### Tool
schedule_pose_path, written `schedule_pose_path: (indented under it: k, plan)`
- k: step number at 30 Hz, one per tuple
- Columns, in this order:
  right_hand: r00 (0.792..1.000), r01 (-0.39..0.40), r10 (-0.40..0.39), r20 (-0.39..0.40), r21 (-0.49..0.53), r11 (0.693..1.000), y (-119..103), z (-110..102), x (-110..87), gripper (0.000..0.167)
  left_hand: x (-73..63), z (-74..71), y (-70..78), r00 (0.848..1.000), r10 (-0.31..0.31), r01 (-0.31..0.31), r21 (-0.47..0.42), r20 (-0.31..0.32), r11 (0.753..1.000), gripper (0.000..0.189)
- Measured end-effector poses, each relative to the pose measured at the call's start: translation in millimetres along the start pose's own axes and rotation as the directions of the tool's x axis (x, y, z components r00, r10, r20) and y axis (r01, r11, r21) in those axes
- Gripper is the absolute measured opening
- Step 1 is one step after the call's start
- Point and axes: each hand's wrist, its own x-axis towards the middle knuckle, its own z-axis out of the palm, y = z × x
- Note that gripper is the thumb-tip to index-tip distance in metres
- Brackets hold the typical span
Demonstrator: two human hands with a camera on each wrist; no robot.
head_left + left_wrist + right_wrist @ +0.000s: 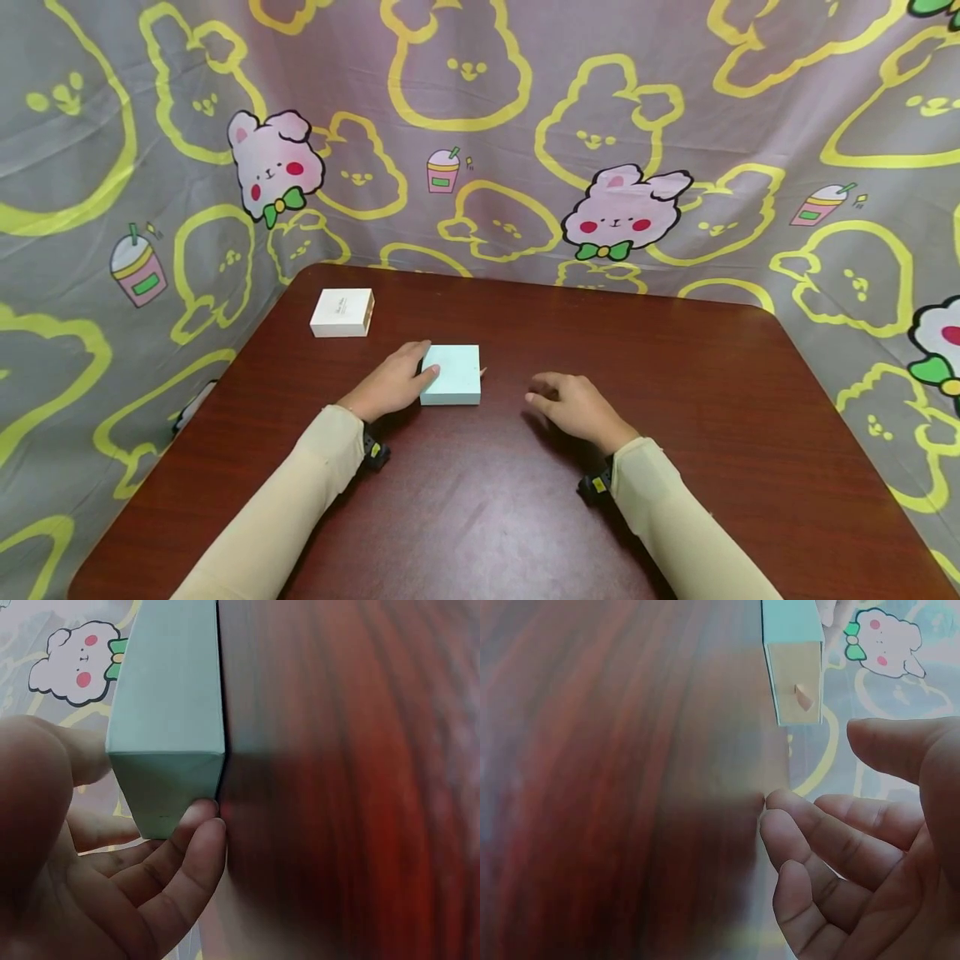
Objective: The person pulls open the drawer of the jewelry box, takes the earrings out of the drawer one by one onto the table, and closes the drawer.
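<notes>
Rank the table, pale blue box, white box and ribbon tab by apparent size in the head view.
1. Table
2. Pale blue box and white box: too alike to rank
3. Ribbon tab

The desk (pixel 660 342) is dark red-brown, with streaky lines like wood and round corners at the far end. A shiny patch of light (pixel 495 533) shows on its near part. A light blue box (pixel 456 368) lies flat, a bit left of the middle. A white box (pixel 341 310) with small writing on top lies farther away, on the far left.
</notes>
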Motion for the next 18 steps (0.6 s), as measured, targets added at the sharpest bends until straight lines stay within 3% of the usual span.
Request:
schedule_pose_path:
  k: [18]
  plan:
    - [1.0,-0.003,0.003,0.016,0.025,1.0,-8.0,8.4,5.7,0.037,2.3,9.0,13.1,0.999,0.03,-0.03,-0.013,0.019,0.999,0.062]
